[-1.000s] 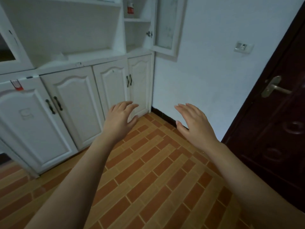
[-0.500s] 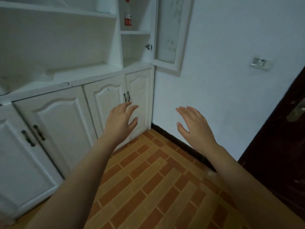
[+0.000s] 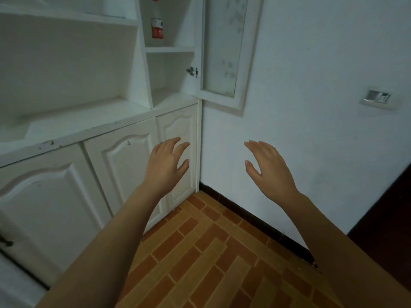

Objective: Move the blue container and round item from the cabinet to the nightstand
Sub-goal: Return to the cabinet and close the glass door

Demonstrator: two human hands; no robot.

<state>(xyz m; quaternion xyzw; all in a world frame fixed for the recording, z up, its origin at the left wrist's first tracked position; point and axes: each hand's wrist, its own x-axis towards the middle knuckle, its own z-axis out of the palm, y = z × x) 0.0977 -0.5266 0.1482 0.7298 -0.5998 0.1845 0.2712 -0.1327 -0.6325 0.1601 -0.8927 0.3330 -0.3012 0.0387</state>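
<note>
A white cabinet (image 3: 93, 127) fills the left of the head view, with open shelves above and closed doors below. Its narrow right compartment stands open, the glass door (image 3: 224, 47) swung out against the wall. My left hand (image 3: 165, 165) hovers in front of the lower right cabinet door, fingers spread, holding nothing. My right hand (image 3: 266, 168) is raised in front of the white wall, fingers apart and empty. No blue container, round item or nightstand shows in view.
A bottle with a red label (image 3: 157, 24) stands on the upper shelf of the open compartment. A wall socket (image 3: 377, 97) sits on the right wall. A dark door (image 3: 391, 210) is at the far right. Orange brick-pattern floor (image 3: 200, 258) lies below.
The view has swung up and closer to the cabinet's right end. Both hands stay raised and empty, now level with the lower doors' tops. The dark door has slid mostly out of view.
</note>
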